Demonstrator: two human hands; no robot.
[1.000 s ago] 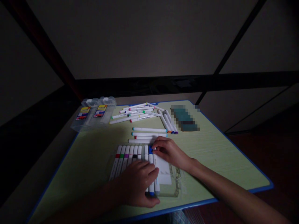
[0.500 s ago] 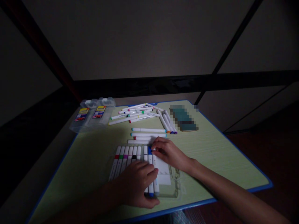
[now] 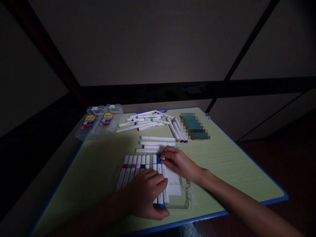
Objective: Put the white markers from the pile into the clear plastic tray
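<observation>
At the far left of the table, two clear cases lie side by side, each with a yellow-topped label. Right of them, nearer the person, a row of markers lies side by side in a clear tray, showing red, green, purple and black bands from the left. Beyond, loose markers are heaped crosswise.

The left hand lies palm down over the row's middle. Its fingers are bent and close together, while the thumb stands well apart, low by the markers' near ends; what lies beneath the palm is hidden. Between tray and heap, four markers lie crosswise.

The right hand reaches in from the right to the far end of the blue-banded marker. Thumb and forefinger curl almost together there; whether they pinch that marker or the one beside it cannot be told. White paper shows under the wrist side of this hand. Farther off, three thick-looking markers lie slanted, beside a blurred teal object.
</observation>
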